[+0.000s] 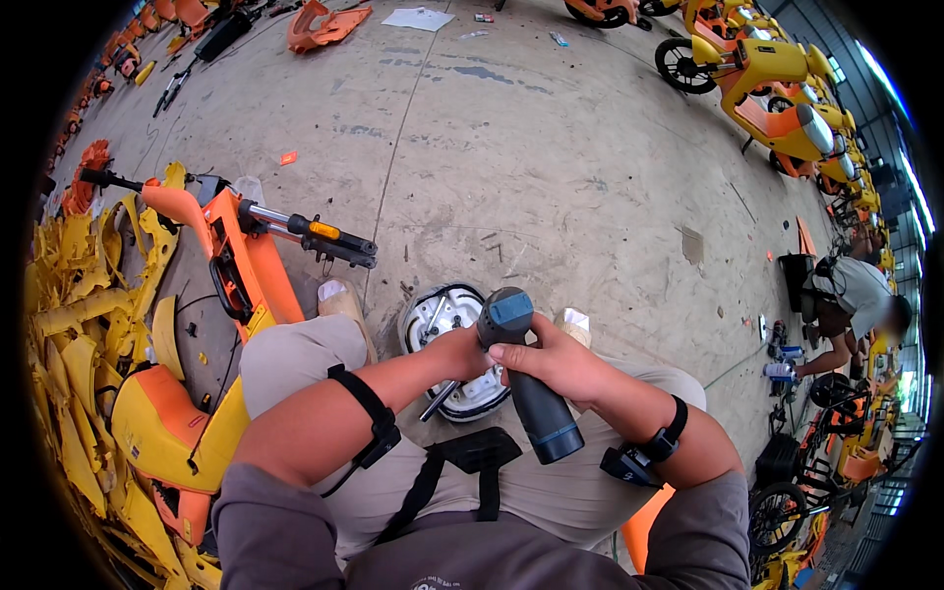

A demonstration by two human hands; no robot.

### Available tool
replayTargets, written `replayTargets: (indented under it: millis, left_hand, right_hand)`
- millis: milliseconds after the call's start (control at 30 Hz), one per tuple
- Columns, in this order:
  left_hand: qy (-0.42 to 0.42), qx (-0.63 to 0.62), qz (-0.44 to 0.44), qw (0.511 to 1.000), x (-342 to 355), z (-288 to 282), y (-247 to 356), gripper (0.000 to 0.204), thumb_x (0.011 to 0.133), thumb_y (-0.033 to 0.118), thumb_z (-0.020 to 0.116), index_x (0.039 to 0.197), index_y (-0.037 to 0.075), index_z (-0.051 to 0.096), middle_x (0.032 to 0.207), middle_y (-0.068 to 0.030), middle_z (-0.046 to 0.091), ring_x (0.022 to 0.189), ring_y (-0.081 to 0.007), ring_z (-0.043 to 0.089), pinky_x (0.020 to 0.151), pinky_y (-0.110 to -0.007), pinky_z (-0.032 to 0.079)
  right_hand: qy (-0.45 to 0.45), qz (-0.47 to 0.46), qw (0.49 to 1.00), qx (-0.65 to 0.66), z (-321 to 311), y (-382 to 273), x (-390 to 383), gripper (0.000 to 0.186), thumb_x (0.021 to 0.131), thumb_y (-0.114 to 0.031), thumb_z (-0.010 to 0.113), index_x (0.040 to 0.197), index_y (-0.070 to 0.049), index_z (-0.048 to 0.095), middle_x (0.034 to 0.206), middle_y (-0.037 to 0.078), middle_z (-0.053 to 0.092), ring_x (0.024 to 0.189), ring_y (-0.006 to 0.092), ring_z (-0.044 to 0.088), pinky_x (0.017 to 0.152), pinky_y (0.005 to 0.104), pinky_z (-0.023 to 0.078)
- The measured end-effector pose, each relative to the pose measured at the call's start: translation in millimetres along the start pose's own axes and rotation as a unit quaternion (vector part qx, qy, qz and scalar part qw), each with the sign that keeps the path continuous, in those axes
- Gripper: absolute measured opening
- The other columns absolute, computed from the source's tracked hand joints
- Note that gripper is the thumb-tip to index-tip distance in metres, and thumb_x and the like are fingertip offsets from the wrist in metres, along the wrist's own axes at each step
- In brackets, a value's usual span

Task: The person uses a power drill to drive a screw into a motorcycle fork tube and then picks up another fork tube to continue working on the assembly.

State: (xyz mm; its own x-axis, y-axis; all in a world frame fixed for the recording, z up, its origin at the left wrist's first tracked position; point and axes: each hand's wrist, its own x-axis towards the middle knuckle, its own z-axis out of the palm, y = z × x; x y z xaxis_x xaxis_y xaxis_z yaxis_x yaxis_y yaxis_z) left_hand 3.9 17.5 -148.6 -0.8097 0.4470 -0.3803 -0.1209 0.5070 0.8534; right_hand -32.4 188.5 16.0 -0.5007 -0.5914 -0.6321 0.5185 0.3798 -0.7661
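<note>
1. My right hand (560, 366) has its fingers clamped round a dark power tool (543, 408), thumb across the near side.
2. That tool hides part of the right side of the round white part (482, 401) on the floor.
3. My left hand (462, 354) is over the middle of the round white part, close against the tool; its fingers are mostly hidden, so I cannot tell whether they grip anything.
4. A metal rod (439, 402) crosses the lower-left edge of the round white part.
5. Left of the round white part lies an orange-and-yellow scooter body (267, 270); well to its right, a co-worker (854, 293) bends down.
</note>
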Motion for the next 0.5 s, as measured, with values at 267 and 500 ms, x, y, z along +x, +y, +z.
replayTargets:
  millis: [267, 500]
  left_hand:
    - [-0.025, 0.022, -0.033, 0.999, 5, 3, -13, 0.041, 0.088, 0.027, 0.058, 0.127, 0.015, 0.058, 0.117, -0.0191, 0.067, 0.110, -0.0354, 0.064, 0.091, -0.042, 0.051]
    - [0.007, 0.008, -0.006, 1.000, 8, 9, -19, 0.031, 0.083, 0.017, 0.068, 0.111, 0.006, 0.062, 0.101, -0.0140, 0.068, 0.097, -0.0280, 0.065, 0.084, -0.038, 0.052]
  right_hand:
    - [0.000, 0.000, 1.000, 0.004, 0, 2, 1, 0.084, 0.087, -0.038, 0.075, 0.142, 0.008, 0.030, 0.099, 0.016, 0.064, 0.086, 0.0169, 0.064, 0.074, 0.0313, 0.054]
    - [-0.003, -0.004, 1.000, 0.000, -2, 5, 2, 0.087, 0.087, -0.040, 0.075, 0.143, 0.009, 0.029, 0.099, 0.016, 0.064, 0.087, 0.0174, 0.064, 0.075, 0.0313, 0.053]
